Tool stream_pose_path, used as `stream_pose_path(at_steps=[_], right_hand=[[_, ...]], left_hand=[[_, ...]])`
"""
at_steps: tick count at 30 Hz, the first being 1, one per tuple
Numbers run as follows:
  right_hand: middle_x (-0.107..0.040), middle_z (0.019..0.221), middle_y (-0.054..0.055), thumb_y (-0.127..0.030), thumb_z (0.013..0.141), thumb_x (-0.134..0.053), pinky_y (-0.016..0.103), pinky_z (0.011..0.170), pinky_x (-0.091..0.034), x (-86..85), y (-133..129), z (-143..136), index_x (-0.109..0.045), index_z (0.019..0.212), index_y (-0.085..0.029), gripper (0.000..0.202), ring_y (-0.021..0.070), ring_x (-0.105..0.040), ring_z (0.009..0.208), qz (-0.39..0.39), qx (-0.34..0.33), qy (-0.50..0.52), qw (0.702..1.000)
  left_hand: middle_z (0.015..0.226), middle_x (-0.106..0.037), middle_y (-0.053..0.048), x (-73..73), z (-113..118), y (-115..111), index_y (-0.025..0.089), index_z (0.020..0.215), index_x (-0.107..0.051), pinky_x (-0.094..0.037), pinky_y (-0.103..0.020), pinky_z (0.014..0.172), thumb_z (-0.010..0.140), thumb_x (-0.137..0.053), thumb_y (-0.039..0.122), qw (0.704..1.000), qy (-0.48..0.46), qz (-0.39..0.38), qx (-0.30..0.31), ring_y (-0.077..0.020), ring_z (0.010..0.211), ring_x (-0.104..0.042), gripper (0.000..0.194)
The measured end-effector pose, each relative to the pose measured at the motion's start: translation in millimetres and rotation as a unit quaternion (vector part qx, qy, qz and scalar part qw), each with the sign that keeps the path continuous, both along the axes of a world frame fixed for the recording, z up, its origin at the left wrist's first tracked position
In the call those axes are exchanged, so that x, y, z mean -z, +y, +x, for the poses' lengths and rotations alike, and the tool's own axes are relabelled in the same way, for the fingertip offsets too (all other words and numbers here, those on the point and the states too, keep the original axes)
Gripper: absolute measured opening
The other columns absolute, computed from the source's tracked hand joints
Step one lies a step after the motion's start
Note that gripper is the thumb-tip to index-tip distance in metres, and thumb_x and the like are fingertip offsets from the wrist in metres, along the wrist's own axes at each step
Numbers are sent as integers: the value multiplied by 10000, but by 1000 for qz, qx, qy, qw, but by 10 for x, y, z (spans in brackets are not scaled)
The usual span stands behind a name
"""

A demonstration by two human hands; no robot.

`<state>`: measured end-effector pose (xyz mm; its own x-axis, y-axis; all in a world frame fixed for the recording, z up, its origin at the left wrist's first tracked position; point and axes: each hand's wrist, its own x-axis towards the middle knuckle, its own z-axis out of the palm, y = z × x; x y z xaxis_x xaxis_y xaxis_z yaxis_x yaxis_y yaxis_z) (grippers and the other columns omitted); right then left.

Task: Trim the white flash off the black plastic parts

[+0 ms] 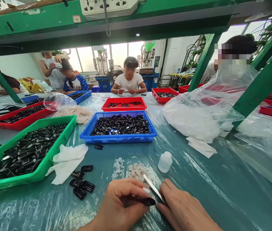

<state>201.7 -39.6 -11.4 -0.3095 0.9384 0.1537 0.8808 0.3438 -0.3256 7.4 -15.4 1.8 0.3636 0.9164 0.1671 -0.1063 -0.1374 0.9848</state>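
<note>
My left hand [123,203] pinches a glossy black piece [148,201] between thumb and fingers, with a small white bit [146,190] at its index fingertip. My right hand [182,205] is closed around a thin metal blade [153,186], whose tip points up and left, close to the black piece. Just beyond the hands lie a pile of pale scraps [138,171] and a smaller heap of white bits [118,167]. Several loose black pieces [87,186] rest on the table to the left of my left hand.
A blue tray [118,138] and a green tray [39,173] hold black pieces. A small white bottle [165,163] stands beyond my right hand, near a large clear bag [193,118]. White tissue [70,157] lies left. Across the table, a person [129,80] sits behind a red tray [124,108].
</note>
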Motion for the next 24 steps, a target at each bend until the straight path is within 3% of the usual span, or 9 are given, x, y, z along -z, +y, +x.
stream_pose_path(at_steps=[4, 9, 14, 19, 24], right_hand=[[-616, 724, 31, -118, 801, -472, 251, 498, -403, 30, -6, -7, -501, 723, -227, 137, 168, -598, 571, -13, 4, -20, 1000], [-545, 603, 7, -248, 887, -407, 249, 459, -365, -346, 57, 8, -391, 643, -232, 245, 144, -498, 490, -54, 31, 62, 996], [-453, 593, -24, -336, 929, -334, 213, 453, -361, -601, -4, 81, -428, 701, -228, 269, 118, -429, 505, -62, -2, 209, 976], [-461, 540, -35, -227, 848, -455, 220, 449, -331, -534, -6, 27, -430, 614, -216, 235, 113, -428, 485, -137, -12, 113, 984], [-582, 591, -12, -119, 765, -514, 231, 497, -374, -376, -32, -37, -476, 604, -213, 190, 140, -542, 544, -110, -35, 48, 992]], left_hand=[[830, -713, -71, -16, -11, 5, 207, 737, -756, -532, -247, 663, 617, -703, 33, 1000, 4, 5, 12, -188, 736, -673, 218], [786, -715, -57, -38, 10, -18, 226, 702, -756, -543, -234, 654, 622, -729, 70, 1000, -15, 0, -6, -174, 702, -675, 177], [818, -717, -74, -54, -11, -15, 219, 726, -755, -551, -239, 634, 654, -721, 97, 1000, -5, 9, 8, -184, 697, -684, 146], [822, -722, -78, -109, -49, 20, 222, 754, -756, -552, -265, 687, 669, -707, 85, 998, 31, 37, 38, -190, 729, -684, 168], [849, -707, -78, -62, -43, 57, 194, 728, -748, -539, -263, 703, 651, -731, 113, 999, -2, -31, 6, -182, 753, -670, 112]])
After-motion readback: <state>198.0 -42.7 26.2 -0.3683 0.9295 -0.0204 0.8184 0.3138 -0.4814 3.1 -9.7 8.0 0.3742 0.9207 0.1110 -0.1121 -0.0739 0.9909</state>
